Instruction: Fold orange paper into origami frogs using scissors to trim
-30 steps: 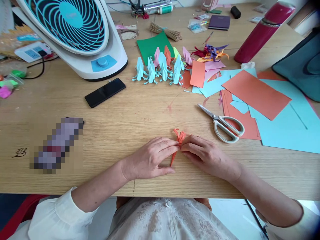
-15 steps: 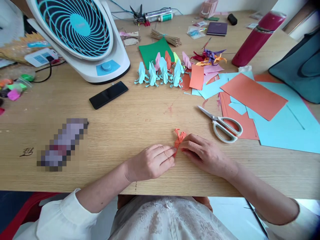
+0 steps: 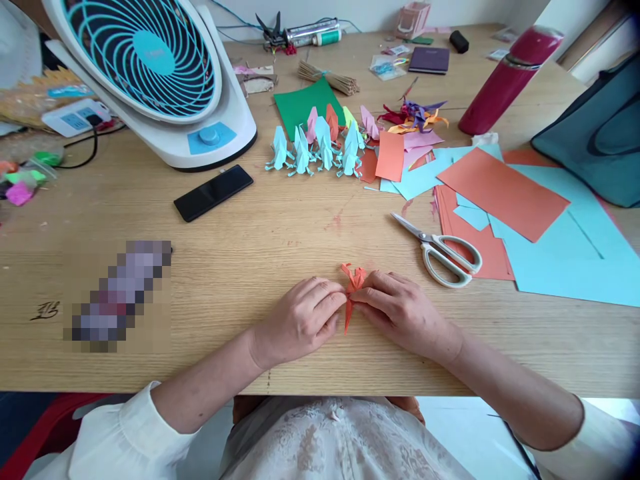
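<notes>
Paper figure (image 3: 355, 281), orange, slender-tipped

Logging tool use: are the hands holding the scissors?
No, the scissors lie apart while left hand and right hand pinch folded orange paper.

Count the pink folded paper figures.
2: one pink figure left of the standing orange figure, another pink figure right of the yellow-green one; light-blue figures may hide more.

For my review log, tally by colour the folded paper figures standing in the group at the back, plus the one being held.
Pale blue figures: 4
Pink figures: 2
Yellow-green figure: 1
Standing orange figure: 1
Held orange figure: 1
Total: 9
</notes>
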`<action>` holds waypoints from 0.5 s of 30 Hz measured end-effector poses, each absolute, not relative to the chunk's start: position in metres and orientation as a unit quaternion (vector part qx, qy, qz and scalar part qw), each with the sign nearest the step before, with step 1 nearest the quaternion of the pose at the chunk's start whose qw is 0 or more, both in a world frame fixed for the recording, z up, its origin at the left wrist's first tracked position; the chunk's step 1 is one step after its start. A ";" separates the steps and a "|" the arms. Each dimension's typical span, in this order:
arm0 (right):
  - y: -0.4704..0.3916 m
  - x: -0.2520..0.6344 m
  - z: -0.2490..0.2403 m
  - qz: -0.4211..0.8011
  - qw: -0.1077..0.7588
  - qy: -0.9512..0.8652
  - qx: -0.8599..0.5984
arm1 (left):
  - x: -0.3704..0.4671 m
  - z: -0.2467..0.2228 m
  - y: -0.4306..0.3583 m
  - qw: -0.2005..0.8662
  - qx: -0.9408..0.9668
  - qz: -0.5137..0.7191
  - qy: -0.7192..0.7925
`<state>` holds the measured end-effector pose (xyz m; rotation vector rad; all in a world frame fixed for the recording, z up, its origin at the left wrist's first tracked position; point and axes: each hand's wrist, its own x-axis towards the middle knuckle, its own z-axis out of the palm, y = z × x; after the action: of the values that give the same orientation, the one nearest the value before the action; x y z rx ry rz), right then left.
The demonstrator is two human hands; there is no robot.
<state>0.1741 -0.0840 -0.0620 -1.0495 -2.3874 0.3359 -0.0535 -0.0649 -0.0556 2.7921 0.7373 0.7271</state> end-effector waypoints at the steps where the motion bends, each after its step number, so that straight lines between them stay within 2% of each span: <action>1: -0.084 0.174 -0.062 0.125 0.254 -0.877 -0.389 | -0.051 -0.056 -0.064 0.086 0.933 0.238 0.255; 6: -0.083 0.175 -0.063 0.160 0.261 -0.867 -0.392 | -0.044 -0.058 -0.063 0.056 0.932 0.251 0.254; 10: -0.083 0.181 -0.059 0.245 0.311 -0.832 -0.388 | -0.046 -0.060 -0.064 0.028 0.939 0.256 0.228; 13: -0.083 0.184 -0.056 0.237 0.351 -0.820 -0.385 | -0.047 -0.059 -0.065 0.026 0.943 0.247 0.219; 15: -0.082 0.184 -0.056 0.222 0.348 -0.833 -0.368 | -0.048 -0.059 -0.065 0.031 0.944 0.240 0.223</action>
<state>0.1839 -0.0817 -0.0559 -0.9551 -2.1607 0.5766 -0.0475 -0.0655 -0.0587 2.9085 0.6882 0.7380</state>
